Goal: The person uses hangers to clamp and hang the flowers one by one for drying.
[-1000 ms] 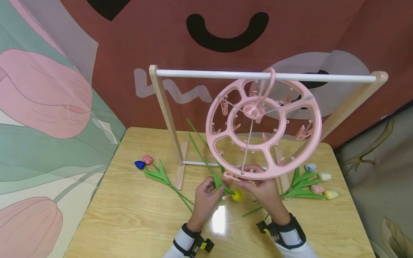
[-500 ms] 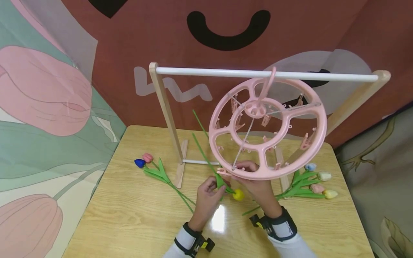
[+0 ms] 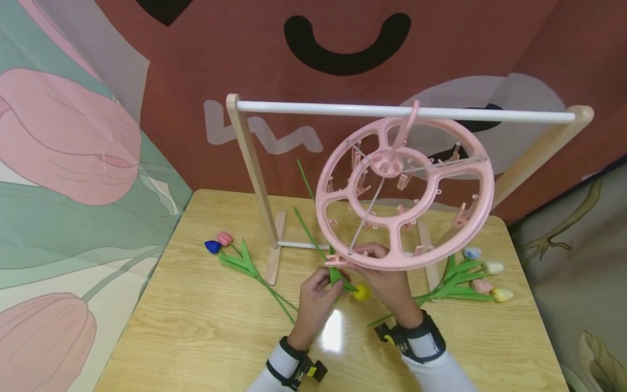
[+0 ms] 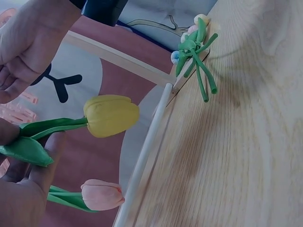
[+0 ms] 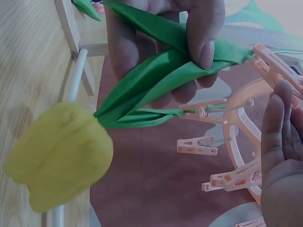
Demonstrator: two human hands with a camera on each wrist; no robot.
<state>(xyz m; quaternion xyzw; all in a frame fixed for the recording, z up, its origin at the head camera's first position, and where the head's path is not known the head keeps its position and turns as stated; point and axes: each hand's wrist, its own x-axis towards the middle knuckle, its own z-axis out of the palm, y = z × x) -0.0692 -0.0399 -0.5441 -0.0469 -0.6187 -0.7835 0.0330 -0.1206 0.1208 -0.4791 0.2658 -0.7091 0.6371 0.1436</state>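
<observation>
**Yellow tulip held under the pink clip hanger**

The left hand had its fingers clamped on the leaves of the yellow tulip, just above the desk. The right hand pinched a clip on the round hanger's lower rim, beside the stem.

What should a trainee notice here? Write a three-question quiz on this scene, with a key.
1. True or false: no hand holds the yellow tulip.
2. The pink clip hanger hangs from: A the white rail; B a wall hook; C a ceiling cord.
3. What colours are the two tulip heads lying left of the wooden rack?
Key: 1 false, the left hand grips it by its leaves. 2 A. 3 blue and pink.
</observation>
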